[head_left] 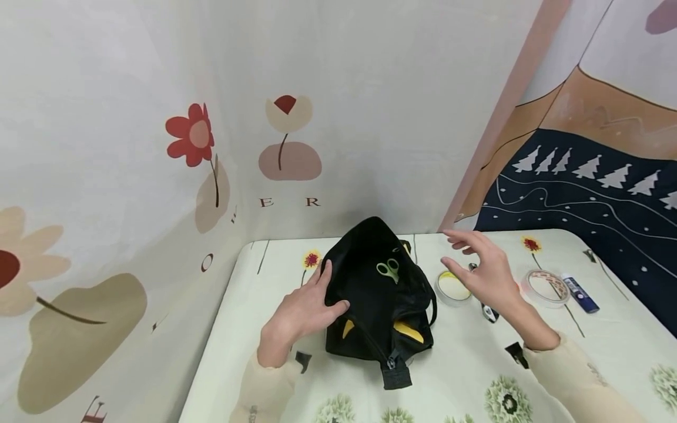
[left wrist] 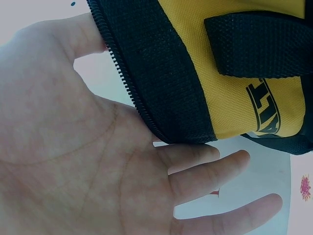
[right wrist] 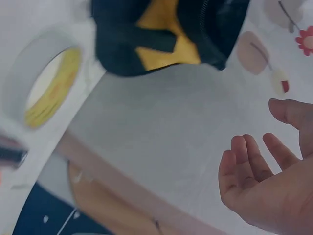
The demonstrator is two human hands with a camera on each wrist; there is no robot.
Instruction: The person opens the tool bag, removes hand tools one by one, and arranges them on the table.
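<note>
A black and yellow zippered tool bag [head_left: 359, 282] stands with its mouth open. Light green scissors handles [head_left: 388, 269] show inside it. At the bag's left rim is my left hand [head_left: 304, 314], its fingers straight and spread. The left wrist view shows the thumb passing behind the zipper edge [left wrist: 128, 81], while several fingers extend past the yellow side. My right hand [head_left: 489, 273] hovers right of the bag with relaxed fingers and holds nothing. Beneath and beside it is a tape roll [head_left: 453, 288] with a yellow inner ring.
Farther right on the table lie a second tape roll [head_left: 546, 288] and a dark blue glue stick [head_left: 582, 295]. A small black and white object [head_left: 489, 313] sits partly hidden by the right hand. A printed cloth wall [head_left: 381, 147] rises close behind the bag.
</note>
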